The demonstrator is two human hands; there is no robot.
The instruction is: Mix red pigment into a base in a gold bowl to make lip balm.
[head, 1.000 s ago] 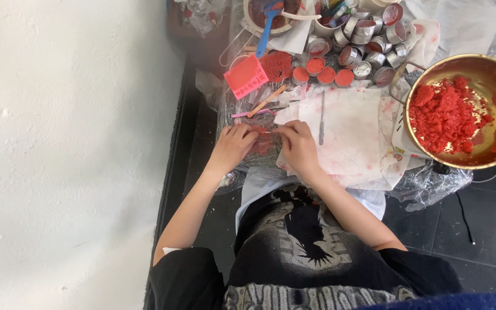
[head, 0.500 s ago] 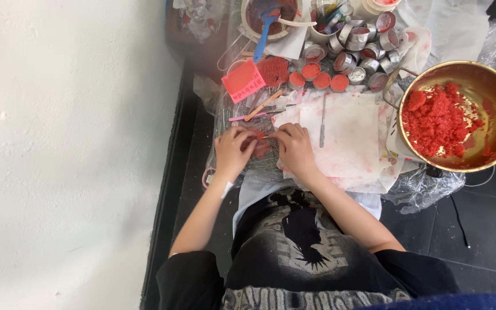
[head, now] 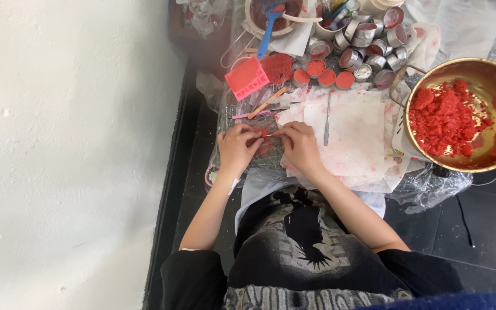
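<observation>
My left hand (head: 236, 147) and my right hand (head: 298, 143) meet over a small red piece (head: 263, 135) on a low work surface, fingertips of both pinched on it. What exactly the piece is stays hidden under the fingers. Just right of my right hand lies stained white paper (head: 357, 138) with a thin metal tool (head: 328, 117) on it. A brass bowl (head: 477, 166) of crumbly red paste (head: 446, 117) sits at the right.
Beyond my hands are a pink square mould (head: 247, 77), wooden sticks (head: 267, 102), small round tins filled with red (head: 326, 74), several empty metal tins (head: 368, 49) and a blue-handled brush (head: 270, 28). A white wall (head: 70, 143) runs along the left. Dark floor tiles (head: 477, 229) lie at the right.
The view has shifted a little; both hands stay together on the small red piece, with only slight finger movement.
</observation>
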